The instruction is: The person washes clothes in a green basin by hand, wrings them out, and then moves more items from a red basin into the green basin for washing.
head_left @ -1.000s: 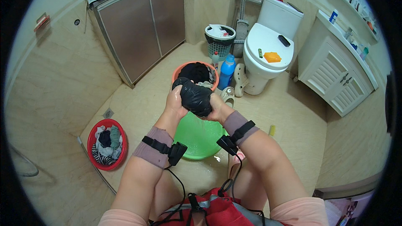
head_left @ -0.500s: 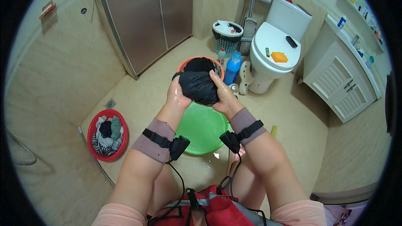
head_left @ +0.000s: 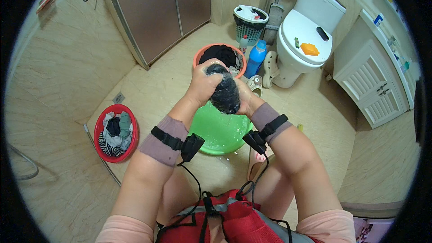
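Note:
A wet black garment (head_left: 225, 93), bunched into a tight bundle with foam on it, is held between both hands. My left hand (head_left: 201, 82) wraps round its upper left side, fingers curled over it. Along the lower right side, my right hand (head_left: 245, 96) presses against the bundle, its fingers partly hidden behind it. Below hangs the green basin (head_left: 220, 137), with suds and water drops in it. Just beyond my hands stands an orange basin (head_left: 196, 58) with dark clothes (head_left: 218, 54) heaped inside.
At the left, a red basin (head_left: 97, 141) holds assorted clothes. A blue bottle (head_left: 255, 58), white clogs (head_left: 270, 69) and a lined waste basket (head_left: 249, 31) stand near the toilet (head_left: 299, 40). Cabinets flank the room: a brown one (head_left: 148, 13) and a white one (head_left: 369, 69).
The black garment has gone from a broad, smooth bundle to a narrower, more upright one with foam showing. My left hand has closed over its top. The view has shifted slightly.

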